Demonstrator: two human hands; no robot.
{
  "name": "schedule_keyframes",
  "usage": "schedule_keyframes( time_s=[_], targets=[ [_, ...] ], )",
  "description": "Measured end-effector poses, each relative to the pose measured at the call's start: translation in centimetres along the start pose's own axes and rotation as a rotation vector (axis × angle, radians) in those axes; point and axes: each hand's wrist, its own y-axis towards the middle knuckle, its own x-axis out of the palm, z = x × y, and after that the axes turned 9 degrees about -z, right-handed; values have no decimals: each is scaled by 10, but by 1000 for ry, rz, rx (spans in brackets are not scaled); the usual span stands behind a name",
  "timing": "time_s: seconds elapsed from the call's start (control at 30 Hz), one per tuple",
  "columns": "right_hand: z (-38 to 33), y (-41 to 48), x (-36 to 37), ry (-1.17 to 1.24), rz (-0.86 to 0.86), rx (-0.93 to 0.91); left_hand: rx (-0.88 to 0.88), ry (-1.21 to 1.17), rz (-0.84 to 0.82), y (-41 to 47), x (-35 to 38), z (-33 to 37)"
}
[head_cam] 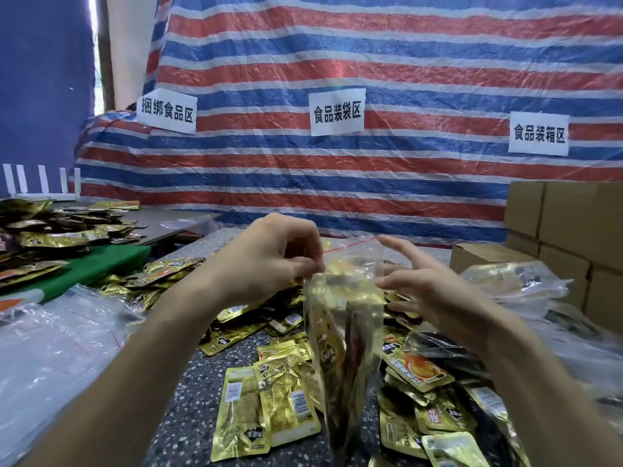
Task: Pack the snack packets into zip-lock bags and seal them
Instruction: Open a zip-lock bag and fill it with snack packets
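Zip-lock bag [344, 315] between left fingers [301, 251]

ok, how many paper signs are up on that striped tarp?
3. The left sign is near the striped tarp's left edge, the middle sign is above the hands, and the right sign is above the boxes. Any beyond the frame would be hidden.

Three signs are fixed to the red, blue and white striped plastic tarpaulin [404, 62]:
- left white paper sign [167, 111]: 捆绑食品区
- centre white paper sign [337, 111]: 食品装袋区
- right white paper sign [538, 133]: 食品装箱区

Print on the gold foil snack packets [241, 416] is not legible.
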Motion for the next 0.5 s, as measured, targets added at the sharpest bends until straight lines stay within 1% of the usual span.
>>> schedule_keyframes(
  time_s=[0.1, 0.17, 0.23, 0.3, 0.4, 0.5],
  targets=[
    [14, 7, 2, 88, -58, 8, 69, -119, -42, 0, 4, 2],
    [17, 8, 0, 142, -31, 6, 88, -164, -31, 1, 5, 0],
    [18, 7, -6, 175, 28, -20, 73, -211, 14, 3, 3, -5],
    [17, 4, -16, 161, 59, -43, 12, -246, 58, 3, -1, -13],
    [14, -1, -27, 129, 44, -61, -133, -324, 123, 3, -4, -27],
    [12, -5, -32, 121, -26, -61, -253, -401, 91, 2, -5, -38]
  ],
)
